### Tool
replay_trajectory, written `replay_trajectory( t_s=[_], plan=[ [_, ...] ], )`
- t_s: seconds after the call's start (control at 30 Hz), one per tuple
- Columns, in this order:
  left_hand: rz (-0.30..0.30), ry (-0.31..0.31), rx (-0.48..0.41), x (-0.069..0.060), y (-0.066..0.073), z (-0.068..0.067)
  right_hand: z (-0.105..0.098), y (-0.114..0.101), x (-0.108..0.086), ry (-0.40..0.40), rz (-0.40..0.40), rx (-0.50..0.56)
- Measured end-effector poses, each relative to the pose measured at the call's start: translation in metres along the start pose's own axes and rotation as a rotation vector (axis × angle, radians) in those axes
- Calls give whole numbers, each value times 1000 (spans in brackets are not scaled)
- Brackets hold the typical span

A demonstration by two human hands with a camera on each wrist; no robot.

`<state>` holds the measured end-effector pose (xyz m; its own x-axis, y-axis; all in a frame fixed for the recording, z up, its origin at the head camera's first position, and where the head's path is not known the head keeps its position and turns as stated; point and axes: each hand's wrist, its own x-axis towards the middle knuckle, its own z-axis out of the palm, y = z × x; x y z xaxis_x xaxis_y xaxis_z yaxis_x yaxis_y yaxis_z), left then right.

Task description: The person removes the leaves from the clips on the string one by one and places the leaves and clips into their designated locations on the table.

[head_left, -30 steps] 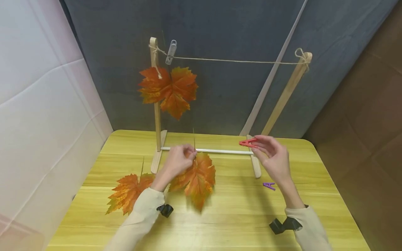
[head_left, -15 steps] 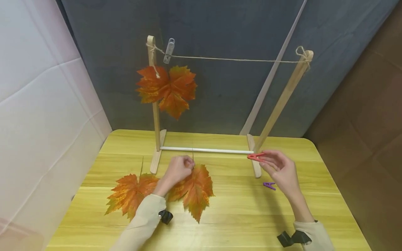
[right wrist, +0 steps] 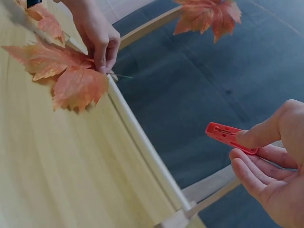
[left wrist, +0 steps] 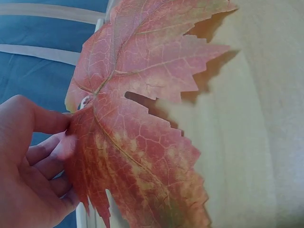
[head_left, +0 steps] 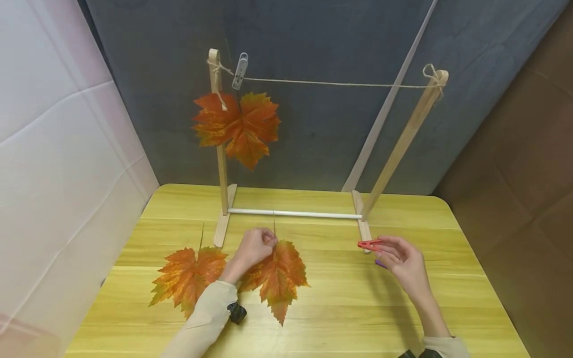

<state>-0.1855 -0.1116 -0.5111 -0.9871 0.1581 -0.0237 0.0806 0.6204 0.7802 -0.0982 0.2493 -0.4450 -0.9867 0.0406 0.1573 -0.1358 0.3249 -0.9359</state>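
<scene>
Near the middle of the table, my left hand [head_left: 256,247] pinches an orange artificial maple leaf [head_left: 283,278] by the base of its stem. The left wrist view shows thumb and fingers at the edge of that leaf [left wrist: 137,133], close to where the veins meet. On the right, my right hand [head_left: 405,263] holds a red clothespin [head_left: 369,244] between thumb and fingers, its nose pointing left. A purple clothespin [head_left: 381,264] lies on the table, mostly hidden behind the right hand. To the left, a second leaf [head_left: 185,278] lies flat, partly covered by my left forearm.
Behind the hands stands a wooden frame with a left post [head_left: 222,169], a right post [head_left: 403,144] and a white bottom rod [head_left: 295,214]. A string [head_left: 313,83] spans the posts. A clear clothespin [head_left: 240,71] on it carries a third leaf [head_left: 239,127].
My right hand has come down and slightly right with the red clothespin, now covering part of the purple one. My left hand has lowered its leaf toward the table.
</scene>
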Motion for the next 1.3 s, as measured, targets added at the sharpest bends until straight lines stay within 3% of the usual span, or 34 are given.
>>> replay_trajectory(
  t_s=[0.2,0.4,0.53,0.8,1.3],
  plan=[
    [-1,-32,11,-3,-5,5,-1,18,-15,18,96,42],
    [2,-28,30,-3,-11,8,-3,33,-26,41,120,128],
    [1,-24,36,-3,-13,10,-4,39,-33,54,142,99],
    [-9,-30,55,-4,-17,10,-5,53,-37,74,287,49],
    [20,19,83,-5,-17,12,-11,83,-44,119,295,-46]
  ],
)
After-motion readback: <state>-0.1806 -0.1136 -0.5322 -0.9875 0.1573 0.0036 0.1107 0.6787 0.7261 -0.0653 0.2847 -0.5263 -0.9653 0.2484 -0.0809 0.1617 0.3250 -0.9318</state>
